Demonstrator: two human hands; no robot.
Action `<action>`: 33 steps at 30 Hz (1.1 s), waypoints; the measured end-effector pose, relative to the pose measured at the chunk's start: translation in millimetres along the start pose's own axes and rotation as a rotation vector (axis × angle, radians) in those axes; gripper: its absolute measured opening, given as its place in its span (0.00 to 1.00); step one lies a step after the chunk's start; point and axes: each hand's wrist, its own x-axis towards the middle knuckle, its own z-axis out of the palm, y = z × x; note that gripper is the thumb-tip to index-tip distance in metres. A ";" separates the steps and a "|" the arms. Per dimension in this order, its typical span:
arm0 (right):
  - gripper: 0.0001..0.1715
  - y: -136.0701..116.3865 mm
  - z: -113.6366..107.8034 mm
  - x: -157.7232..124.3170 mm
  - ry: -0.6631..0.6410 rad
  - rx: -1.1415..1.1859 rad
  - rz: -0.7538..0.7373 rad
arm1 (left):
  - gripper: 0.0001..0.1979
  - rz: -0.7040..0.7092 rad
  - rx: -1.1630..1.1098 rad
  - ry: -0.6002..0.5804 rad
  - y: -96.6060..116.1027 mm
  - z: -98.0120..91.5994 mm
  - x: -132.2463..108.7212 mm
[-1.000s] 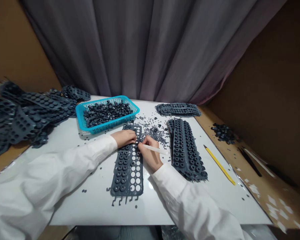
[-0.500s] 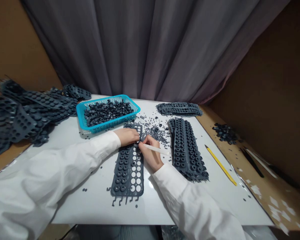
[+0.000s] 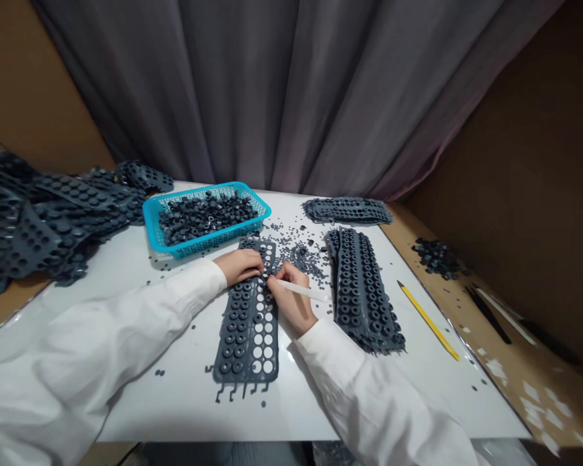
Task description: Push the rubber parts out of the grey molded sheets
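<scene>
A dark grey moulded rubber sheet (image 3: 237, 323) lies lengthwise before me on the white table. Its left columns hold ring-shaped rubber parts; many holes on the right side show white through them. My left hand (image 3: 241, 264) rests across the sheet's upper part, fingers curled together and fingertips pressed at the holes. Close beside it, my right hand (image 3: 294, 299) pinches a white pen-like tool (image 3: 305, 290), its rear end pointing right. The tool's tip is hidden by the fingers, and any small part between the fingertips is too small to make out.
A blue basket (image 3: 158, 243) of small dark rubber parts stands behind left. Stacked rubber sheets (image 3: 364, 285) lie to the right, with another stack (image 3: 347, 211) farther back. Scattered black bits (image 3: 301, 255), a yellow craft knife (image 3: 428, 320) and a heap of sheets (image 3: 53, 213) surround the work.
My left hand has shifted slightly left, widening the gap to my right hand. My right hand keeps its pinch on the white tool almost in place. The view has moved a little.
</scene>
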 end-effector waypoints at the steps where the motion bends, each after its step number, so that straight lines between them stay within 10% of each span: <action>1: 0.12 -0.3 0.0 -0.1 -0.002 0.003 0.005 | 0.10 0.002 -0.005 0.006 -0.2 0.0 -0.3; 24: 0.11 3.0 -2.3 -1.2 -0.017 0.076 0.093 | 0.12 0.033 -0.018 0.107 -3.3 14.8 -9.8; 33: 0.13 -3.9 -1.8 0.1 -0.020 0.015 0.086 | 0.08 -0.033 0.153 -0.175 15.8 -12.7 6.3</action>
